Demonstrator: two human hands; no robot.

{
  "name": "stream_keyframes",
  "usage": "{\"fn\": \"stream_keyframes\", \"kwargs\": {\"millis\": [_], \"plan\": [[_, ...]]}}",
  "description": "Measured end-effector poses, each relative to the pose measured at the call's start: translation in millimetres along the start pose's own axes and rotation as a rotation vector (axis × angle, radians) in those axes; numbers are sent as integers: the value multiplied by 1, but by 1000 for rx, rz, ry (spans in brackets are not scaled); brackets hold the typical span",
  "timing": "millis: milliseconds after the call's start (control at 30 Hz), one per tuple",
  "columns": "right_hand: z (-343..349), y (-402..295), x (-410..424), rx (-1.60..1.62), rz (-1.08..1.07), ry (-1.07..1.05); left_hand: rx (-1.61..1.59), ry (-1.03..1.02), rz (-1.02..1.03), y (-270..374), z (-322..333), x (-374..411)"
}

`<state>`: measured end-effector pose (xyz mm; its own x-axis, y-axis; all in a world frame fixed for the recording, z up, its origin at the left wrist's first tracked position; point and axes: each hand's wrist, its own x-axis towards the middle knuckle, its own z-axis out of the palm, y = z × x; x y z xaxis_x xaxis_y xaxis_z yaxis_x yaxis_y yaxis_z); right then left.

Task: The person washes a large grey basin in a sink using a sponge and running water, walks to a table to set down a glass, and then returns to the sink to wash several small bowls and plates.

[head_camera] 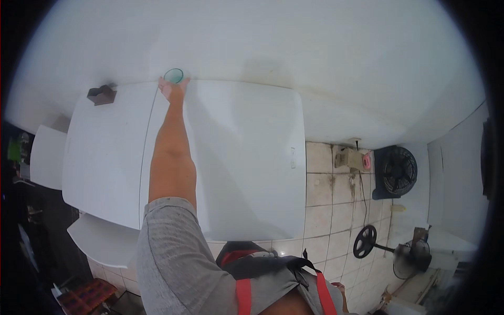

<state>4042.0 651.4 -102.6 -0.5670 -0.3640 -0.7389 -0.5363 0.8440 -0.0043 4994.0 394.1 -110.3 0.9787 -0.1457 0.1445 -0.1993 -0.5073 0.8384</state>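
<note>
My left hand [172, 89] reaches out to the far edge of a white table [248, 157], where the table meets the wall. Its thumb and fingers are around a greenish clear glass vessel [173, 75] with a round rim, a bowl or a cup. I cannot tell whether the vessel touches the tabletop. Low at my right side, part of my right hand [338, 285] shows beside the grey shirt. Most of that hand is hidden, so its grip cannot be made out.
A brown holder [101, 95] stands on a second white tabletop [106, 149], left of a seam. White chairs [100, 240] border it. Rightward on the tiled floor are a box-shaped device [348, 158] with a cord, a black fan [399, 171] and a pedestal fan [411, 256].
</note>
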Motion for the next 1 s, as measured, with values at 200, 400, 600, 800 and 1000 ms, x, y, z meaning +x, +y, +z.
{"fn": "stream_keyframes", "kwargs": {"millis": [200, 400, 600, 800, 1000], "plan": [[11, -48, -70, -83, -119, -49, -26, -15, 60, -17, 8, 25], [13, -63, -49, -109, -273, -11, -28, 149, 405, -61, -16, 0], [32, -104, -13, -256, -776, -126, -143, -94, 354, -10, -148, -108], [75, -238, -75, -262, -1235, -488, -63, -201, 212, 0, -358, -244], [169, -296, -268, -520, -1674, -795, 29, -74, 32, -36, -555, -362]]}}
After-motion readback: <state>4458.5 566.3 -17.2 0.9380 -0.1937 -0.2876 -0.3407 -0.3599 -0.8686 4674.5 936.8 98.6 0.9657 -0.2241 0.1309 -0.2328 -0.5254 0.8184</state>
